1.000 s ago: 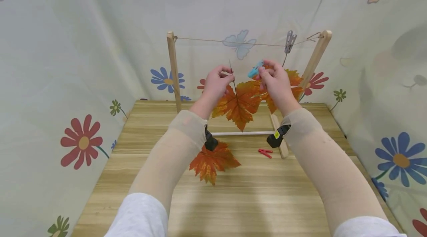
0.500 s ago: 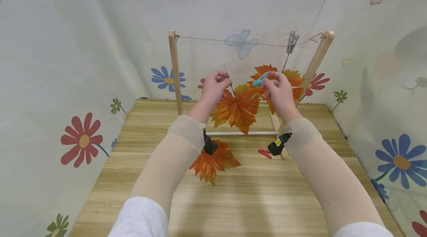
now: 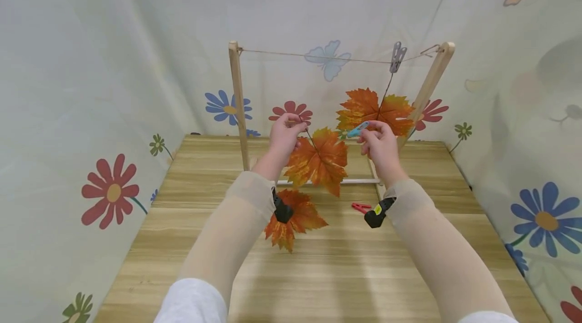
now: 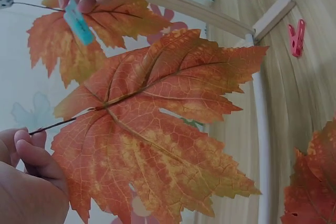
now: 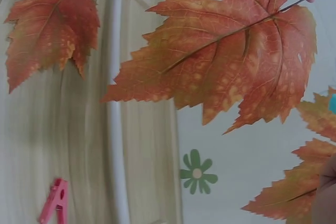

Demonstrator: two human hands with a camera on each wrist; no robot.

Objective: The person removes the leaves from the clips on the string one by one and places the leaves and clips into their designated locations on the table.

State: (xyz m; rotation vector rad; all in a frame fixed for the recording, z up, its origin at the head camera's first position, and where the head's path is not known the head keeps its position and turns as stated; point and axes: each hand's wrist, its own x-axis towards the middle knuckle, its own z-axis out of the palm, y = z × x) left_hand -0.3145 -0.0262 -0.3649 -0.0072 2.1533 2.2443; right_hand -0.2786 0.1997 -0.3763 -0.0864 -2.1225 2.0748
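Note:
My left hand [image 3: 284, 136] pinches the thin dark stem of an orange maple leaf [image 3: 318, 158], which hangs out to the right of the fingers, in front of the frame's lower bar. A light blue clothespin [image 3: 358, 129] is held between thumb and fingers of my right hand [image 3: 381, 143]; the left wrist view shows this clothespin [image 4: 80, 24] pointing toward the held leaf [image 4: 157, 124], apart from it. Behind the right hand, a second maple leaf [image 3: 370, 110] hangs by its stem from a grey clothespin [image 3: 397, 57] on the string [image 3: 318, 56].
The string runs between two wooden posts [image 3: 237, 95], joined low down by a white rod [image 3: 359, 181]. On the wooden table [image 3: 364, 267] lie another maple leaf [image 3: 295, 219], partly behind the left wrist camera, and a red clothespin [image 3: 361, 207]. A flowered curtain [image 3: 136, 60] surrounds the table.
Both hands have come down and slightly toward me, carrying the leaf and the blue clothespin lower, away from the string. More of the hanging leaf behind the right hand now shows.

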